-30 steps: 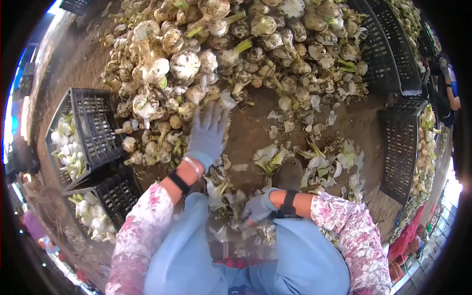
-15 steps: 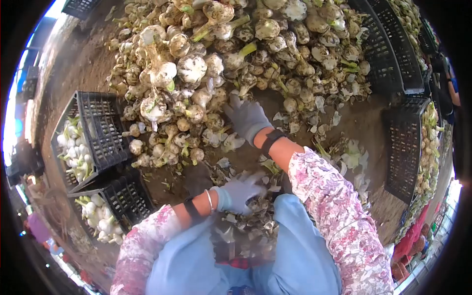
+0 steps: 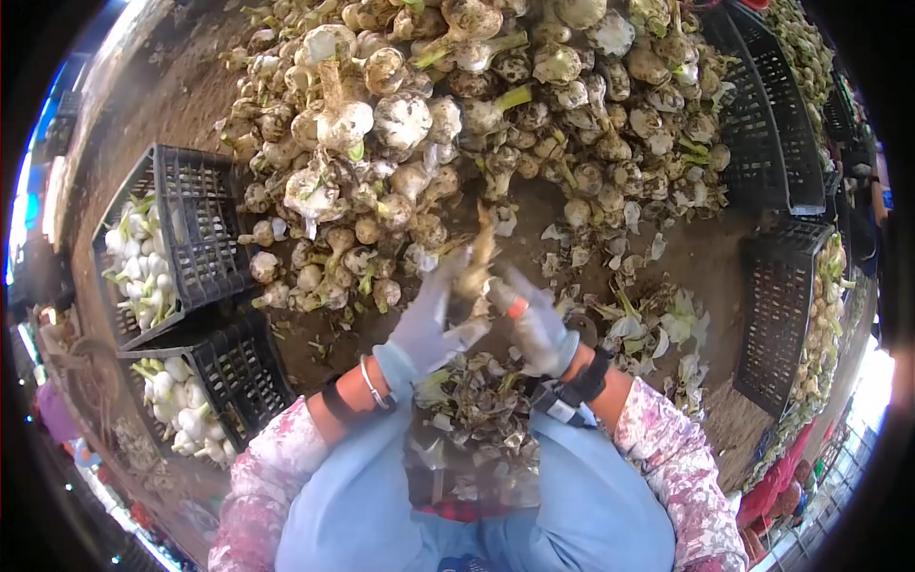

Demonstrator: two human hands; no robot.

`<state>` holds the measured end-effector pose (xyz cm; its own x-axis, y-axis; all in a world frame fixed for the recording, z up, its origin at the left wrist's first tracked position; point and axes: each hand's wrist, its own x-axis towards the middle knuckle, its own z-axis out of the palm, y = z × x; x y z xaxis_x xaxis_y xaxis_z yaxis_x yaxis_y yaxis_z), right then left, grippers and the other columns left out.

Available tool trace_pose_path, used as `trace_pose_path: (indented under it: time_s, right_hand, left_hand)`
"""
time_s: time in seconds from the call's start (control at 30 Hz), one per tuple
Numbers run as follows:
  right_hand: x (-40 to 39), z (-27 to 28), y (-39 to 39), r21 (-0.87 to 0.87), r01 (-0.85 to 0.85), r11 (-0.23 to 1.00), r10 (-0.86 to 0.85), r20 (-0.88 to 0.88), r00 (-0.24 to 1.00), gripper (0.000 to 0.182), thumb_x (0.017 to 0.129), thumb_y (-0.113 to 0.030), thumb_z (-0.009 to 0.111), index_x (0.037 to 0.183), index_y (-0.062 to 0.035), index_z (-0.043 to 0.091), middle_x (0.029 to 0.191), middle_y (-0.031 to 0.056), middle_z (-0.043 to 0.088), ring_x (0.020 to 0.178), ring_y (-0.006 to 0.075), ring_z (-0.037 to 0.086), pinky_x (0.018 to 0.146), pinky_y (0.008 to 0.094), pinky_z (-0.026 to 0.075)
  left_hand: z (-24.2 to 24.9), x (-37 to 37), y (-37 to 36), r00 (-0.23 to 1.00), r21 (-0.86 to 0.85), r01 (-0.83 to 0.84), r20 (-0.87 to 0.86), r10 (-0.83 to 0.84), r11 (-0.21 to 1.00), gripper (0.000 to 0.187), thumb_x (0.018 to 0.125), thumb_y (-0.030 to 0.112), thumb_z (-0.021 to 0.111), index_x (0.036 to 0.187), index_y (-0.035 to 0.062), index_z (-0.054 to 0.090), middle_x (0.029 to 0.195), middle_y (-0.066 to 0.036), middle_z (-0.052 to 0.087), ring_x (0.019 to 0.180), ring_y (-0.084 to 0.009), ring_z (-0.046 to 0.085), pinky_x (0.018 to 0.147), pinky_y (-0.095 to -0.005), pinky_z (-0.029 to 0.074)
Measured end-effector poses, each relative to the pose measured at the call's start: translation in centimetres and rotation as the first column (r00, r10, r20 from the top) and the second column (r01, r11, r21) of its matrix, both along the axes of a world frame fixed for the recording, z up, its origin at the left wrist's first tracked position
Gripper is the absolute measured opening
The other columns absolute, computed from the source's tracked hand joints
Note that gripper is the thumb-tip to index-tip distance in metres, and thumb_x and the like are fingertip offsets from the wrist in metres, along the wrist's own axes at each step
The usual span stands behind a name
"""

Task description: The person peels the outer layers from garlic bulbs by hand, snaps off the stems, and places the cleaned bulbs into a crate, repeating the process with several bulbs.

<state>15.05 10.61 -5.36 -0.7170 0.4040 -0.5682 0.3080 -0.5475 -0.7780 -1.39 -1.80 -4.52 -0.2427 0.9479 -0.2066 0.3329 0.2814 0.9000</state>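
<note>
Two gloved hands meet over the dirt floor, just in front of the person's knees, and both have hold of one muddy bulb [image 3: 474, 276]. The left hand [image 3: 426, 327] wraps it from the left with fingers half curled, thumb toward the bulb's base. The right hand [image 3: 536, 326] closes on it from the right, its fingers bent around the lower part; something small and orange shows at one fingertip, too small to identify. The bulb's pale stalk end sticks up above the fingers, tilted away from the person.

Beyond the hands, a large heap of unpeeled bulbs [image 3: 477, 114] covers the far part of the floor, its near edge close to the fingertips. Loose peelings [image 3: 481, 419] are piled right under the wrists and on the blue apron [image 3: 381, 496]; more white and green scraps [image 3: 658, 324] lie scattered to the right.

At the left edge of the floor stand two black crates: the farther one [image 3: 191, 238] and the nearer one [image 3: 238, 381], each holding clean white bulbs with green stalks. On the right, another black crate [image 3: 777, 315] lies on its side, with bulbs stacked behind it, and a further crate [image 3: 762, 114] borders the heap at the far right corner. Nothing lies between the hands and the heap but bare dirt and scraps.
</note>
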Motion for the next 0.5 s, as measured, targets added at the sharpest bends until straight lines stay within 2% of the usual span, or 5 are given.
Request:
trace_pose_path:
  time_s: [0.07, 0.17, 0.2, 0.33, 0.5]
  right_hand:
    - [0.4, 0.7, -2.1, 0.026, 0.098, 0.995, -0.091, -0.209, 0.974, 0.066, 0.099, -0.044, 0.052, 0.139, 0.0076, 0.041, 0.136, 0.0191, 0.053, 0.126, 0.0233, 0.049, 0.108, 0.033, 0.036]
    - [0.5, 0.1, -0.9, -0.001, -0.05, 0.999, 0.05, -0.04, 0.998, 0.059, 0.1, -0.044, 0.051, 0.13, 0.0067, 0.05, 0.122, 0.0124, 0.061, 0.117, 0.0189, 0.052, 0.105, 0.0325, 0.038]
    - [0.4, 0.9, -0.4, 0.277, -0.147, 0.95, 0.142, 0.038, 0.989, 0.045, 0.099, -0.039, 0.057, 0.117, 0.0026, 0.059, 0.108, 0.0046, 0.063, 0.103, 0.0138, 0.053, 0.094, 0.0312, 0.044]
    - [-1.2, 3.4, -1.7, -0.219, 0.227, 0.949, -0.215, 0.075, 0.974, 0.027, 0.092, -0.024, 0.07, 0.106, -0.001, 0.065, 0.101, 0.0029, 0.064, 0.088, 0.0065, 0.055, 0.078, 0.0244, 0.049]
    - [-0.3, 5.6, 0.5, -0.17, 0.025, 0.985, -0.005, 0.115, 0.993, 0.028, 0.093, -0.024, 0.069, 0.107, -0.0005, 0.065, 0.095, 0.0002, 0.066, 0.086, 0.0053, 0.057, 0.077, 0.0235, 0.049]
  left_hand:
    - [0.6, 0.8, 0.4, 0.998, -0.096, -0.058, -0.008, 0.057, 0.994, 0.09, 0.078, 0.038, 0.077, 0.148, 0.002, 0.032, 0.14, -0.025, 0.044, 0.129, -0.0394, 0.044, 0.11, -0.0433, 0.035]
    - [2.0, 0.9, 0.3, 0.988, -0.115, -0.089, -0.138, 0.072, 0.989, 0.088, 0.073, 0.024, 0.081, 0.147, 0.0092, 0.034, 0.137, -0.021, 0.045, 0.119, -0.0402, 0.053, 0.098, -0.0439, 0.046]
    - [2.3, 1.2, 0.4, 0.98, -0.1, -0.093, -0.187, 0.073, 0.991, 0.092, 0.068, 0.02, 0.084, 0.145, 0.0093, 0.037, 0.134, -0.019, 0.047, 0.113, -0.0389, 0.056, 0.092, -0.0446, 0.049]
    - [2.8, 2.2, 1.2, 0.977, -0.133, -0.04, -0.214, 0.011, 0.99, 0.095, 0.063, 0.022, 0.086, 0.144, 0.0071, 0.038, 0.131, -0.021, 0.048, 0.114, -0.0402, 0.054, 0.093, -0.0448, 0.048]
    - [3.6, 1.7, 1.9, 0.996, -0.127, 0.04, -0.079, -0.05, 0.991, 0.102, 0.06, 0.025, 0.09, 0.144, 0.0007, 0.038, 0.129, -0.021, 0.048, 0.119, -0.0365, 0.051, 0.101, -0.0423, 0.043]
